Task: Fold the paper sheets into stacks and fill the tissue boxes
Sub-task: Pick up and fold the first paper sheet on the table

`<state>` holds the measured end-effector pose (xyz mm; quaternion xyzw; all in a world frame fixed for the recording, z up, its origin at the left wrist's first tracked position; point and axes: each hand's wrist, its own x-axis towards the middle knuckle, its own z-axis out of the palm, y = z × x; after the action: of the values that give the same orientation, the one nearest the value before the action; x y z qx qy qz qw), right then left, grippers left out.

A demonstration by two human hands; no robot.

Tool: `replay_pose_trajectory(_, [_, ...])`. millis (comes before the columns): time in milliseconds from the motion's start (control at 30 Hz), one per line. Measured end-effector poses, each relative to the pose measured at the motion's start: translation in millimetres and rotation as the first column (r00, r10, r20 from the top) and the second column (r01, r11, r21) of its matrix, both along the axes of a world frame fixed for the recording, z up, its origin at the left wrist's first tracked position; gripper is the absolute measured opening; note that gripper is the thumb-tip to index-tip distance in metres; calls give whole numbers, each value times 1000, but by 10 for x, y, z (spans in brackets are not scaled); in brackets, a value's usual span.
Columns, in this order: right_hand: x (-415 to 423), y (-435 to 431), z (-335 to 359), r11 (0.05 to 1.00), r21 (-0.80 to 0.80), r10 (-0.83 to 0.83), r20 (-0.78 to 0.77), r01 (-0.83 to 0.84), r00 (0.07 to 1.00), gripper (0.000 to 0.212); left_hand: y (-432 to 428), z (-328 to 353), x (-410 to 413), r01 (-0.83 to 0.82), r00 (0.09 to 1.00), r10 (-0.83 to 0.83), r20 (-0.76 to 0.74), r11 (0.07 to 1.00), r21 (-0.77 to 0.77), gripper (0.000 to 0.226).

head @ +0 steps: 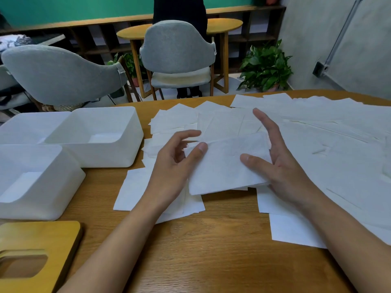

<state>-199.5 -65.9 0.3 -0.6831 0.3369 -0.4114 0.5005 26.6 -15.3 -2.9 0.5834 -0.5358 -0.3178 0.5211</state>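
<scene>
Closest to me, bottom left, the wooden lid [31, 256] sits right at the near edge of the worktop [211, 261], so an elbow could knock it off.

Both hands are on the folded stack [224, 166], which is lifted just over the loose sheets [317, 149]. The left hand [175, 163] pinches its left end with the thumb on top. The right hand [281, 166] has its thumb on top too, with the fingers stretched out past the far corner. That looks like a light hold to me, so the layers could fan out or slip on the way over. The forearms could also drag the sheets under them.

The near tissue box [63, 199] and far tissue box [118, 153] are open just to the left, a short hop over bare wood. Further back, the sheets run right up to the far edge, so any shove could send them over.
</scene>
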Motion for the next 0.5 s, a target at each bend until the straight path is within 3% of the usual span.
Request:
replay_pose_trajectory(67, [10,9,1,999,-33,23,-63,-25,998,88,19,-5,-29,56,997,-55,-48,998,28,22])
replay_pose_trajectory(167, [-4,44,24,991,-38,122,-127,-128,984,85,20,-24,-73,14,998,-14,-57,1000,-14,12])
replay_pose_trajectory(333, [-17,60,60,977,-40,198,-213,-211,957,36,16,-43,-71,-61,998,60,-20,997,-52,9])
replay_pose_trajectory(400, [-14,44,30,986,-21,159,-218,-168,963,25,20,-33,-88,-60,998,60,-3,996,-60,13])
replay_pose_trajectory(500, [-62,-31,1,998,-67,-34,-208,21,978,31,12,-54,-83,-79,997,76,-33,994,-71,29])
